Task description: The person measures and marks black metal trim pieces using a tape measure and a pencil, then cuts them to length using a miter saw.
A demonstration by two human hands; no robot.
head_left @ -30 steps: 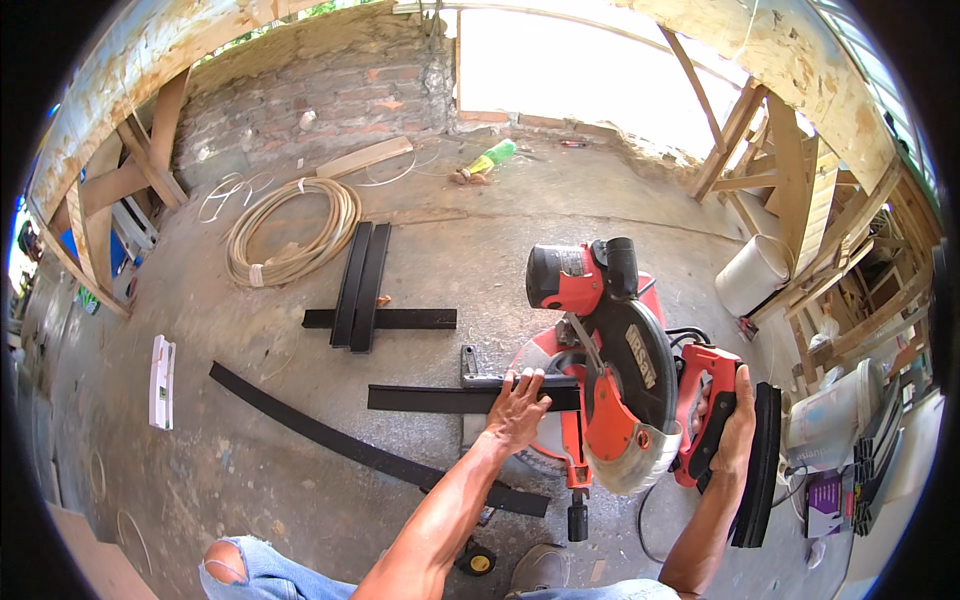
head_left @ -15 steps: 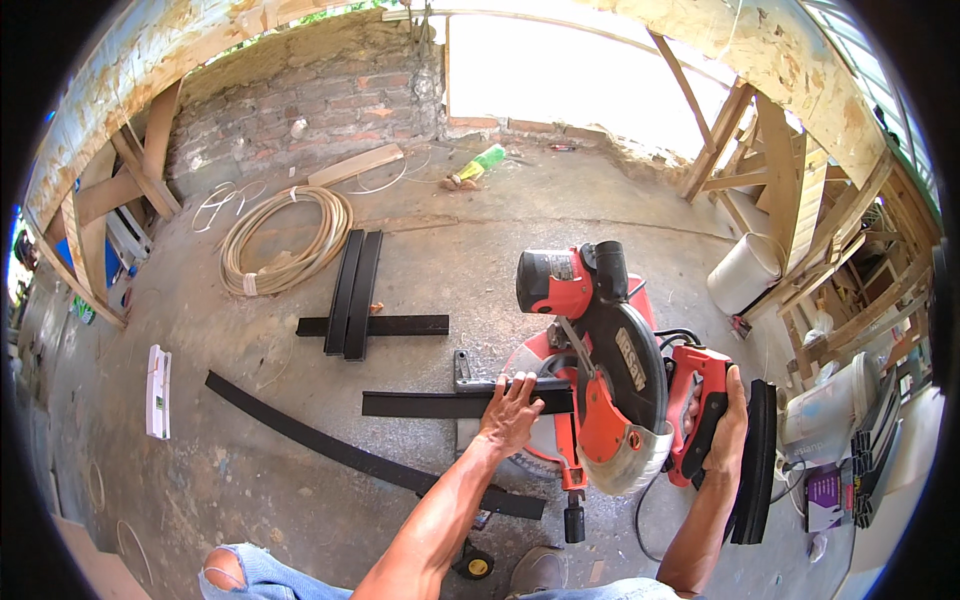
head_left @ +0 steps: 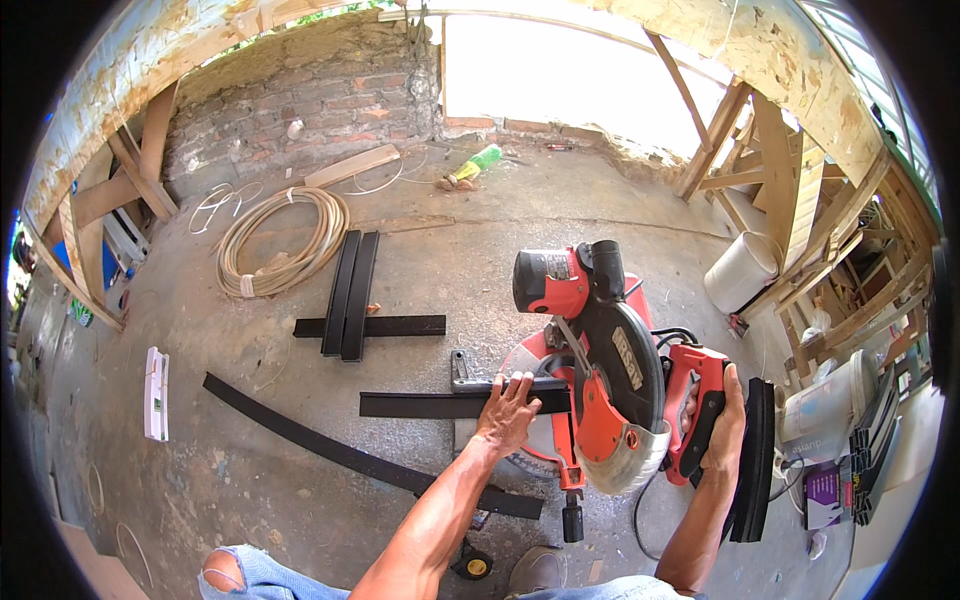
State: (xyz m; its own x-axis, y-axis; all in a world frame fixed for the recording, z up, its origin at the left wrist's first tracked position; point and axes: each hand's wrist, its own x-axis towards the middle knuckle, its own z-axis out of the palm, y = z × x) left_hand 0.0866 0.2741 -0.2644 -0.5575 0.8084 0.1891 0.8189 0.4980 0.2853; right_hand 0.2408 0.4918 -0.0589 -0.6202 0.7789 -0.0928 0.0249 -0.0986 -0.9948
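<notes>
Black strip (head_left: 420, 405) first: it lies crosswise on the miter saw (head_left: 622, 365) bed, along the fence (head_left: 475, 386), left end overhanging, right end near the guard. We judge it light, fairly stiff over this short length, smooth enough to slide or twist. Best hold, we'd say: flat pressure close to the fence, fingers well clear of the blade. Left hand (head_left: 507, 420) presses from above, fingers spread over strip and fence, not wrapped. Right hand (head_left: 728, 425) is clamped around the saw handle (head_left: 688, 385); we can't tell whether the trigger is squeezed. Nearby, we log a long curved strip (head_left: 335, 453), apparently more flexible, a tape measure (head_left: 472, 566), two parallel strips (head_left: 362, 290) across another, then a coiled hose (head_left: 232, 245).
</notes>
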